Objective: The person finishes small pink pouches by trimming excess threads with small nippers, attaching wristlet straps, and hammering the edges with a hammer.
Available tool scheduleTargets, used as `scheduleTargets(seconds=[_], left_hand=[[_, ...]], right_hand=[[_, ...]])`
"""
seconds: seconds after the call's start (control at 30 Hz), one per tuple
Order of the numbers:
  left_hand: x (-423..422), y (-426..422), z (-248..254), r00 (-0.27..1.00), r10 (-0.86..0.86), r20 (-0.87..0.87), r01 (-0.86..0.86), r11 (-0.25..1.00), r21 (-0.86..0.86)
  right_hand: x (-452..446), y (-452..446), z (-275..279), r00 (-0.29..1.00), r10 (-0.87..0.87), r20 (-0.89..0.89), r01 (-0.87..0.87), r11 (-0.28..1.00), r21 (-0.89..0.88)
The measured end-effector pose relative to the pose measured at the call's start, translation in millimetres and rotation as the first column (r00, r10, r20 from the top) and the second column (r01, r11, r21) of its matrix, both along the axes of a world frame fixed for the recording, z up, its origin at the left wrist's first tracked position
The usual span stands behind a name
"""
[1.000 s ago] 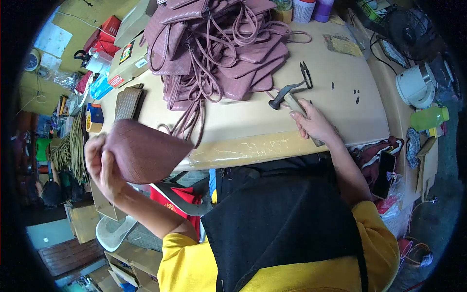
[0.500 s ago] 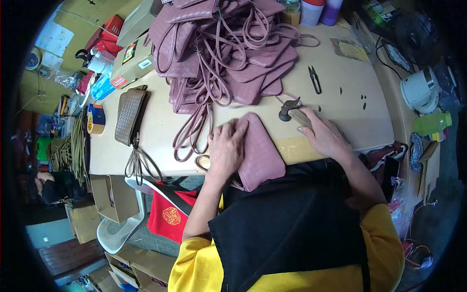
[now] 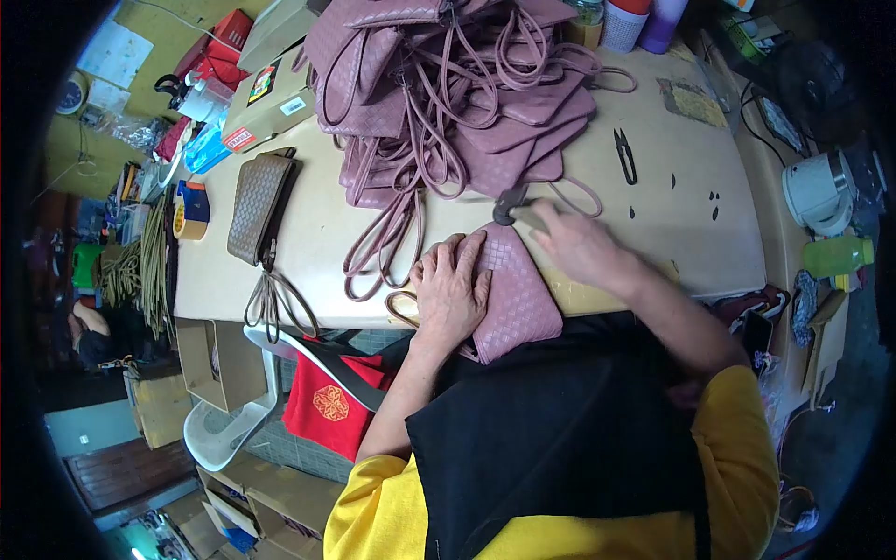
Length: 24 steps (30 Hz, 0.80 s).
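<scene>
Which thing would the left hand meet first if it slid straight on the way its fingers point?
The left hand would probably meet the heap of pink pouches. The hammer head sits just right of that line, so it might brush that first; depth is unclear.

Under the left hand [image 3: 450, 289], a dusty pink colour with a woven check pattern is seen on the pouch [image 3: 521, 303], and a similar pink is repeated on the pile of pouches [image 3: 373, 79] beyond this hand. To the left of it, the small bag [image 3: 254, 207] is covered by a brown weave, while at the right hand [image 3: 577, 245] a dark head is shown by the hammer [image 3: 507, 205]. Nearer than both hands, the apron [image 3: 560, 429] is coloured plain black, and the red cloth [image 3: 327, 397] is marked with a golden emblem.
</scene>
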<state>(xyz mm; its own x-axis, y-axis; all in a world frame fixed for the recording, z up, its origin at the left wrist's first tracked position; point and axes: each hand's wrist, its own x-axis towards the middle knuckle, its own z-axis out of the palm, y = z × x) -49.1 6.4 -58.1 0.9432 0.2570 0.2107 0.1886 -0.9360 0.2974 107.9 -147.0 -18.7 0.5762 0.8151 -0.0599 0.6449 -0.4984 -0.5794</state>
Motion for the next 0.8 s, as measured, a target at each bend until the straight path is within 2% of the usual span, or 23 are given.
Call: scheduleTargets(seconds=[0.03, 0.07, 0.1, 0.17, 0.2, 0.27, 0.3, 0.37, 0.4, 0.43, 0.5, 0.57, 0.63, 0.67, 0.7, 0.77, 0.8], left_hand=[[-0.3, 1.0, 0.4, 1.0, -0.002, -0.003, 0.002, 1.0, -0.015], [1.3, 0.8, -0.3, 1.0, 0.007, -0.001, -0.007, 0.999, -0.031], [-1.4, 1.4, -1.1, 1.0, 0.004, -0.011, -0.004, 1.0, -0.031], [1.9, 4.0, -4.7, 0.999, -0.035, 0.033, 0.036, 0.999, -0.039], [2.9, 4.5, -4.3, 0.999, -0.034, 0.033, 0.035, 0.999, -0.041], [0.4, 5.3, -0.4, 0.999, -0.045, 0.025, 0.046, 0.996, -0.074], [-2.8, 7.9, -0.7, 0.999, -0.046, 0.027, 0.048, 0.996, -0.069], [-3.9, 10.1, -5.1, 0.991, -0.106, 0.084, 0.118, 0.982, -0.145], [-6.4, 8.7, -1.9, 0.991, -0.112, 0.07, 0.123, 0.976, -0.181], [-7.0, 8.7, -0.9, 0.991, -0.12, 0.066, 0.13, 0.975, -0.18], [-9.6, 6.0, -2.1, 0.991, -0.118, 0.066, 0.127, 0.981, -0.149], [-10.8, 5.0, -2.5, 0.994, -0.104, 0.027, 0.107, 0.984, -0.144], [-7.9, 5.3, 0.5, 0.996, -0.089, -0.001, 0.088, 0.988, -0.128], [-4.9, 3.0, 2.4, 0.997, -0.075, -0.018, 0.073, 0.995, -0.072], [-9.4, 1.9, 3.8, 0.996, -0.073, -0.057, 0.072, 0.997, -0.018], [-9.1, 3.1, 0.9, 0.995, -0.081, -0.063, 0.083, 0.996, 0.02], [-9.6, 2.7, -0.6, 0.994, -0.079, -0.069, 0.083, 0.995, 0.055]], right_hand=[[4.2, 0.6, 5.3, 0.999, 0.044, -0.013, -0.045, 0.995, -0.091], [10.4, -3.4, 16.6, 0.991, 0.117, 0.058, -0.107, 0.983, -0.149], [5.5, -2.5, 25.3, 0.992, 0.114, 0.047, -0.106, 0.983, -0.148], [1.5, 1.2, 34.6, 0.99, 0.118, 0.077, -0.123, 0.99, 0.062], [1.0, 3.7, 30.9, 0.99, 0.119, 0.076, -0.124, 0.99, 0.061], [-1.7, 9.0, 15.2, 0.993, 0.091, -0.077, -0.102, 0.982, -0.162], [1.0, 6.9, 6.6, 0.993, 0.09, -0.075, -0.1, 0.982, -0.157], [18.0, -1.4, -4.7, 0.974, 0.195, 0.116, -0.191, 0.98, -0.051], [13.1, -3.3, 23.7, 0.948, 0.224, 0.225, -0.231, 0.973, 0.004], [7.9, 0.4, 30.5, 0.951, 0.216, 0.221, -0.223, 0.975, 0.006], [-3.0, 5.7, 35.6, 0.999, 0.034, -0.033, -0.031, 0.996, 0.085], [-2.3, -0.3, 5.7, 0.999, 0.015, -0.049, -0.01, 0.995, 0.101], [1.5, -3.6, 13.2, 0.996, 0.081, -0.042, -0.085, 0.991, -0.106], [8.7, -5.6, 34.3, 0.987, 0.056, -0.148, -0.096, 0.955, -0.282], [6.0, -8.2, 34.1, 0.986, 0.048, -0.162, -0.093, 0.956, -0.28], [8.8, -12.7, 33.3, 0.994, 0.093, 0.058, -0.096, 0.994, 0.057], [1.2, -6.0, 26.8, 0.996, 0.001, 0.085, -0.009, 0.995, 0.096]])
